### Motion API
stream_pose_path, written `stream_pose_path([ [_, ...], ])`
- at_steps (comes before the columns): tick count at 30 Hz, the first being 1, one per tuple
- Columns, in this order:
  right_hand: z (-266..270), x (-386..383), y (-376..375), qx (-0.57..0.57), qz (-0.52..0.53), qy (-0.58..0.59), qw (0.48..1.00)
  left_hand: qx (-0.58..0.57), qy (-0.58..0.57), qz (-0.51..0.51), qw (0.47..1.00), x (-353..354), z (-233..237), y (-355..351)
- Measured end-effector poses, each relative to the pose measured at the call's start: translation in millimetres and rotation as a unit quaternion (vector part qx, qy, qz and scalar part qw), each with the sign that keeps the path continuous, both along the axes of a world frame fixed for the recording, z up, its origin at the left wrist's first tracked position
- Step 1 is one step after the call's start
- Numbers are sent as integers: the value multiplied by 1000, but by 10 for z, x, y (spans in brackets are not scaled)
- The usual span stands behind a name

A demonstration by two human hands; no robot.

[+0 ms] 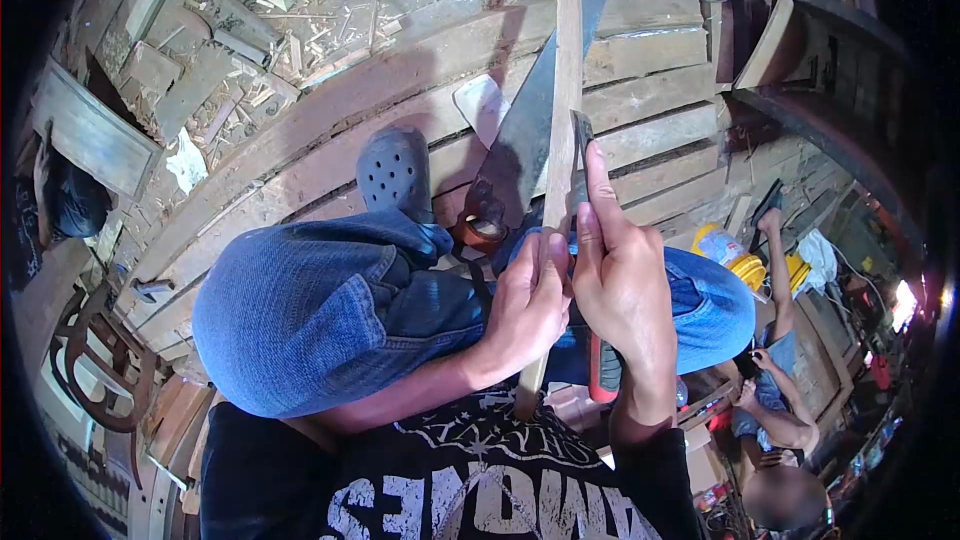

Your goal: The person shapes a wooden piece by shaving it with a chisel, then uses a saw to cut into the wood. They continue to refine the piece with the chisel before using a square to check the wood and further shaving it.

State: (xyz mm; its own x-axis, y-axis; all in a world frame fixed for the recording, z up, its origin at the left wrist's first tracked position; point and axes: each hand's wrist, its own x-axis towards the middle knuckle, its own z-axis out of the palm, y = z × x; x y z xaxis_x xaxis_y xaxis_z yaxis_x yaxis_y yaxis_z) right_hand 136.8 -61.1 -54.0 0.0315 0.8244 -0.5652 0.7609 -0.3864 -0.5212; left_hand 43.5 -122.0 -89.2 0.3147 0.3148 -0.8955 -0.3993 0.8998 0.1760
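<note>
the person sits with both knees in blue jeans (330,310) drawn up, above a plank floor (660,80). the left hand (530,305) is closed around a long thin wooden strip (567,70), fingers wrapped over its near part; the strip runs from between the knees straight away across the floor, its lower end showing under the wrist. the right hand (622,285) is just beside it, clasped on a red-handled cutting tool (600,376), with the index finger stretched along the dark blade, whose tip lies against the right edge of the strip. the two hands touch at the strip.

a handsaw (525,140) lies on the floor under the strip, its blade slanting up and away and its handle near the knees. a grey clog (395,172) sits left of the saw. wood scraps and shavings (290,20) are heaped at the far left. another person (775,350) sits low at the right, near a yellow container (748,268).
</note>
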Motion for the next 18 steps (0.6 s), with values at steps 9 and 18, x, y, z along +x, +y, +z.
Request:
stream_pose_path([
  [9,90,-57,30,-11,-8,-17,1000,61,44,-54,996,2,-37,-45],
  [18,68,-94,34,17,18,-12,1000,90,28,1,996,66,-162,-199],
])
